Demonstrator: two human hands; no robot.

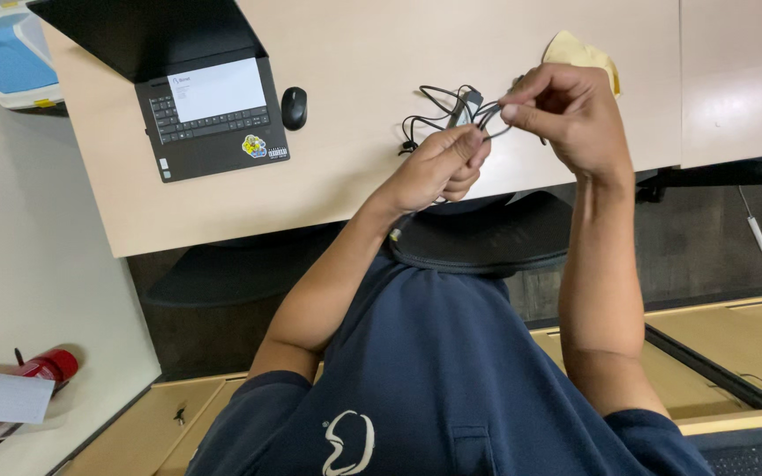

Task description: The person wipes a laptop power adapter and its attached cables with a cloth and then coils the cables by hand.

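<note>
We see both hands raised over the light wooden bench (328, 189), working a thin black tangled cable (451, 110). Our left hand (438, 167) has its fingers curled closed, pinching the cable near a small dark plug end. Our right hand (566, 110) pinches a loop of the same cable between thumb and forefinger, other fingers bent. The cable hangs between the two hands, its loose loops trailing down to touch the bench just left of them. A black oval computer mouse (294, 107) lies near, beside an open dark grey laptop (209, 115) with stickers. A crumpled yellow cloth (579, 51) sits behind the right hand. A dark office chair (487, 238) is under the bench edge.
</note>
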